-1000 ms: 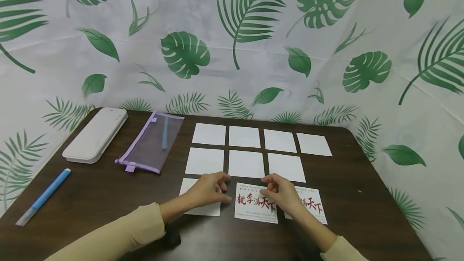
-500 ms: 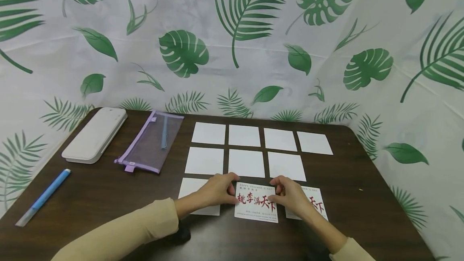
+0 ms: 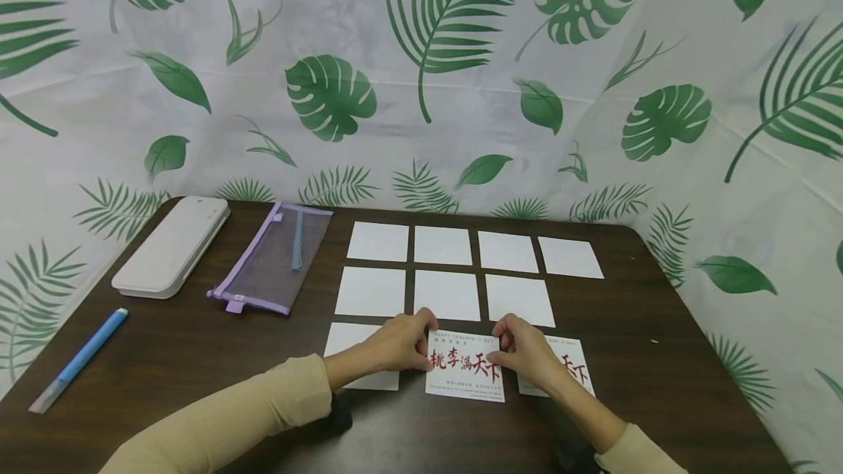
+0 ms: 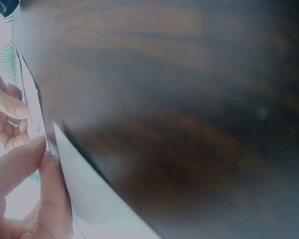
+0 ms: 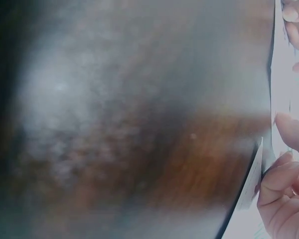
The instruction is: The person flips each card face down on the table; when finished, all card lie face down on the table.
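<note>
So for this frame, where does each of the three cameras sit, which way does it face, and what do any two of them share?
Head: worn on the head, looking forward and down at the table; both forearms, left hand and right hand at the printed card.
Left wrist: close over blurred tabletop; left fingers at a card edge.
Right wrist: close over tabletop; right fingers at a card edge.
Shared: both wrist views show both hands and the card.

Even, soft light fills the sharp, edge-bowed head view; both wrist views are badly blurred beyond the fingers.

Matt paper printed card (image 3: 465, 369) lies on a dark, wood-grain table (image 3: 197, 357).
</note>
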{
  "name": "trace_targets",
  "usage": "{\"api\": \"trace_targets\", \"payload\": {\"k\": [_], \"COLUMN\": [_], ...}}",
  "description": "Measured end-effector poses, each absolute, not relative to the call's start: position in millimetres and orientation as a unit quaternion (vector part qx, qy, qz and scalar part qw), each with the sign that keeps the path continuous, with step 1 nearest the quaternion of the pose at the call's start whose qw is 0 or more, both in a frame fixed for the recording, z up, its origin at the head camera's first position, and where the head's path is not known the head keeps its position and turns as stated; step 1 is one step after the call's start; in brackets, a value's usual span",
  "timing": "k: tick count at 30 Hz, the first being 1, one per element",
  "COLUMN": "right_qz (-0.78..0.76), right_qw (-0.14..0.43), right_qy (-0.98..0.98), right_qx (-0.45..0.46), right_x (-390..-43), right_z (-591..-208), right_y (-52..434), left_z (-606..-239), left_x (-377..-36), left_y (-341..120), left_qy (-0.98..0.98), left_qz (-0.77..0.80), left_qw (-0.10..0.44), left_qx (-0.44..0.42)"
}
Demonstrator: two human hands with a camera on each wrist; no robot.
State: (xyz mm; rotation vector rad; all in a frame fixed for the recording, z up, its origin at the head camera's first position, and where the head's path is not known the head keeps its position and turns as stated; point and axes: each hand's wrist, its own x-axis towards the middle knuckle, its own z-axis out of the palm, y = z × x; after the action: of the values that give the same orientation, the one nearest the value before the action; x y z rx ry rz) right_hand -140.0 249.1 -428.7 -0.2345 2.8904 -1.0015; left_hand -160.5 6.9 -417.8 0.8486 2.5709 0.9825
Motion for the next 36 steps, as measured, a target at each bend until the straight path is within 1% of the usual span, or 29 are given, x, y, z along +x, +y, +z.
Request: {"api": "trace_targets", "payload": {"k": [7,11,17,21,23,27,29,32,34,36], "right_qz": [-0.332,-0.346,-0.472,-0.529,-0.542,-0.555,-0.543,-0.501,-0.472,-0.458], "right_qw": [0.032,0.025,0.073,0.077,0.075,0.071,0.046,-0.029,-0.089,-0.136], "right_qy": [0.94,0.935,0.876,0.844,0.836,0.829,0.839,0.865,0.877,0.876], "right_qx": [-0.073,-0.072,-0.061,-0.043,-0.033,-0.006,0.005,0.001,-0.018,-0.062], "right_x": [-137.8,-136.1,-140.8,-144.1,-145.4,-146.4,-145.9,-144.9,-142.8,-140.1], "right_z": [-427.9,-427.3,-426.5,-422.7,-421.7,-419.7,-417.5,-413.7,-410.6,-408.9], "right_y": [248.9,249.3,253.3,254.5,253.3,247.9,244.3,237.4,229.1,217.9], "left_z": [-419.7,-419.8,-418.2,-413.7,-411.7,-408.5,-407.2,-402.6,-400.0,-397.4], "left_x": [-161.4,-160.3,-162.9,-167.9,-170.4,-172.5,-172.7,-173.0,-173.6,-173.6], "left_y": [8.2,7.9,4.3,2.1,1.0,-0.9,-2.3,-3.9,-3.8,-1.9], "left_qy": [0.88,0.888,0.894,0.871,0.851,0.798,0.775,0.752,0.746,0.742], "left_qz": [0.347,0.336,0.337,0.405,0.453,0.557,0.594,0.629,0.641,0.651], "left_qw": [0.132,0.121,0.094,0.081,0.086,0.131,0.148,0.151,0.141,0.129], "left_qx": [0.294,0.29,0.281,0.267,0.25,0.188,0.157,0.122,0.108,0.096]}}
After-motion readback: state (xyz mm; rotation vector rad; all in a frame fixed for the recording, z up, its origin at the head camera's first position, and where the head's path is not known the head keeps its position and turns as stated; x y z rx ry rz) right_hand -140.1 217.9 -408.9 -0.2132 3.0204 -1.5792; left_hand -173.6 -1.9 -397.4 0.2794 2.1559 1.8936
